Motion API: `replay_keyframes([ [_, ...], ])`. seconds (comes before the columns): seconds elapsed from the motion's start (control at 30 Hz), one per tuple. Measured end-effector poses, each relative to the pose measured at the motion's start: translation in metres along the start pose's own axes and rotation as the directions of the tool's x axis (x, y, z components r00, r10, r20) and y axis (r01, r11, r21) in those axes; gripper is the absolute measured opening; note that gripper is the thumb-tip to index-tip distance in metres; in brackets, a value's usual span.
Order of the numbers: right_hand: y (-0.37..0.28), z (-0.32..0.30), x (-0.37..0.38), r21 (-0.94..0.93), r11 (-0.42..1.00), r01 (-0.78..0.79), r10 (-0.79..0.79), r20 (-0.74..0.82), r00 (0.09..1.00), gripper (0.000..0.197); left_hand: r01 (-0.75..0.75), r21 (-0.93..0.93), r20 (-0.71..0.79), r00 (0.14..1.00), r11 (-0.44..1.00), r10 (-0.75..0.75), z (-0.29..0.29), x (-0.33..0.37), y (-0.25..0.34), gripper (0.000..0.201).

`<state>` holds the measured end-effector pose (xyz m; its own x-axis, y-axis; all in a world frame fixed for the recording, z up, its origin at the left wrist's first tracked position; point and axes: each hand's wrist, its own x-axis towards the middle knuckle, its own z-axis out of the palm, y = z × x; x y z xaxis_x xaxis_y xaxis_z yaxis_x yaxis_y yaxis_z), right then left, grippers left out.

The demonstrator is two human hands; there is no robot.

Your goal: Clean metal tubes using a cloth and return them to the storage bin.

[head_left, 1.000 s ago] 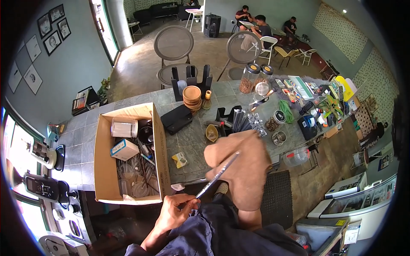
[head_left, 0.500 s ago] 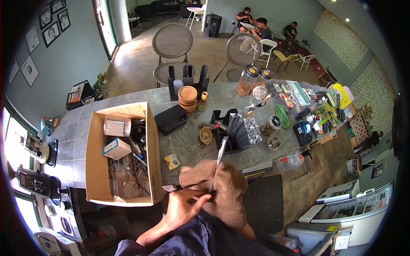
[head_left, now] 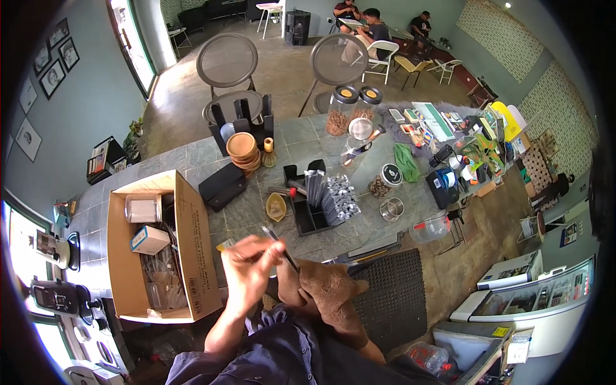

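Observation:
Near my chest, my left hand [head_left: 247,266] pinches a slim dark stick-like utensil [head_left: 290,259] with a shiny silver end; its exact kind cannot be made out. Its lower part runs into a brown cloth [head_left: 330,289]. My right hand is mostly covered by that cloth and grips it around the utensil's lower end. Just beyond, on the counter, a black organizer [head_left: 309,222] holds several dark utensils with silvery wrapped ends [head_left: 340,199]. A small yellow bowl [head_left: 276,206] sits to its left.
An open cardboard box [head_left: 192,256] of containers stands at left. Wooden bowls [head_left: 243,149], a whisk [head_left: 269,154], a black case [head_left: 222,186] and lidded jars [head_left: 341,112] are on the tiled counter [head_left: 295,138]. A black rubber mat [head_left: 391,295] covers floor at right. People sit far off.
The utensil has tilted, its silver end swinging down and left. My left hand has risen and moved left from the cloth. The whole view has shifted, with the box now further left.

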<state>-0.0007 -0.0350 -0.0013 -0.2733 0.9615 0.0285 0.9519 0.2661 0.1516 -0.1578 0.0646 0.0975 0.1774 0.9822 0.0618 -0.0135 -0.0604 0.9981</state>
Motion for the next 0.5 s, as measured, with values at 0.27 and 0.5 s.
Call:
replay_keyframes([
  [0.27,0.076,0.009,-0.023,0.826,0.555,-0.104,0.401,-0.155,0.903,0.003,-0.213,0.031,-0.254,0.943,0.976,0.214,0.059,0.094,-0.025,0.016],
  [0.5,0.109,0.007,-0.02,0.978,0.056,-0.203,0.545,0.14,0.826,0.021,-0.364,0.352,-0.182,0.877,0.863,0.444,0.127,0.135,-0.138,0.009],
])
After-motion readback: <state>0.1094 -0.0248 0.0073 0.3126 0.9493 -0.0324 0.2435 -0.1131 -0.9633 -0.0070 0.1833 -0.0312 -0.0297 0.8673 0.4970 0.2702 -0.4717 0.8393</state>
